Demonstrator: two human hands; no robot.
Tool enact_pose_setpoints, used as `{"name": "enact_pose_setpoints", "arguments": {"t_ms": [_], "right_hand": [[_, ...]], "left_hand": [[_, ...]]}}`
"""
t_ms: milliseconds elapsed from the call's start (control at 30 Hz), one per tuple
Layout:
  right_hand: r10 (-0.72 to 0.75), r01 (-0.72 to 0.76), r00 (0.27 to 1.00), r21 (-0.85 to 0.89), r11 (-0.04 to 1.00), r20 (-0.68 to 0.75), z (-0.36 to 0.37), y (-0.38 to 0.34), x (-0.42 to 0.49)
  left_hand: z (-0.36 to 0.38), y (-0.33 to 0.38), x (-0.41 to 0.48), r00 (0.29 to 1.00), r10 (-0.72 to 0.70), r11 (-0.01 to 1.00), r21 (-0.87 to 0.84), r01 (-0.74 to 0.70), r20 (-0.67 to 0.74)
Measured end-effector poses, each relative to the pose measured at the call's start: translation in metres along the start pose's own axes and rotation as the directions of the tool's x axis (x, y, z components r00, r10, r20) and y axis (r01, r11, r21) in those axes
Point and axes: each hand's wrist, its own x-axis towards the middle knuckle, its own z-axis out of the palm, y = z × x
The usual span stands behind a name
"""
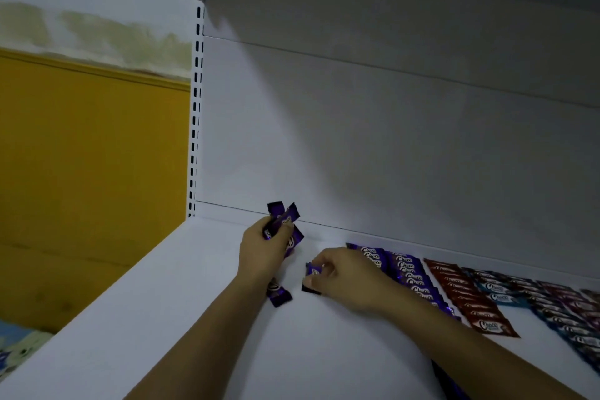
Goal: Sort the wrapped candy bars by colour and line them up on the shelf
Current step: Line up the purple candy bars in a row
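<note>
Purple bars (283, 219) fanned out of the left hand (261, 252), its fingers curled round them above the shelf (194, 318). The right hand (345, 276) pinched a single bar (312, 271) against the shelf. A loose bar (278, 295) lay by the left wrist. A purple row (409, 273), red row (467, 297) and blue row (498, 292) lay rightward.

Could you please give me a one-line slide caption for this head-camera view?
Left hand holds several purple bars; right hand pinches one bar beside the purple row on the shelf.
</note>
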Motion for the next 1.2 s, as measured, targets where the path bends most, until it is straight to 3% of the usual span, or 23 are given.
{"name": "enact_pose_setpoints", "arguments": {"t_ms": [167, 367, 633, 767, 900, 1067, 1200], "right_hand": [[-0.06, 0.04, 0.995, -0.249, 0.968, -0.075, 0.01, -0.004, 0.002], [-0.007, 0.006, 1.0, -0.054, 0.998, -0.004, 0.008, -0.028, 0.006], [-0.109, 0.124, 0.992, -0.349, 0.929, 0.061, 0.014, -0.046, 0.002], [-0.059, 0.075, 0.997, -0.328, 0.942, 0.059, 0.005, -0.031, -0.001], [0.001, 0.007, 0.998, -0.111, 0.994, 0.065, 0.005, -0.013, -0.004], [-0.07, 0.075, 0.995, -0.072, 0.995, 0.065, 0.01, -0.014, -0.005], [-0.094, 0.113, 0.992, -0.261, 0.959, 0.085, 0.012, -0.015, -0.006]], "left_hand": [[-0.002, 0.004, -0.001, 0.998, -0.035, 0.995, -0.093, 0.031, -0.045], [-0.007, 0.004, -0.001, 0.993, -0.069, 0.98, -0.19, 0.05, -0.092], [-0.008, 0.006, -0.001, 0.985, -0.15, 0.955, -0.27, 0.122, -0.088], [-0.006, 0.006, -0.002, 0.986, -0.134, 0.976, -0.186, 0.114, -0.102], [-0.005, 0.006, -0.002, 0.989, -0.128, 0.985, -0.126, 0.118, -0.072], [-0.006, 0.009, -0.004, 0.99, -0.133, 0.986, -0.106, 0.127, -0.054], [-0.005, 0.011, -0.008, 0.988, -0.152, 0.986, -0.076, 0.151, -0.005]]}}
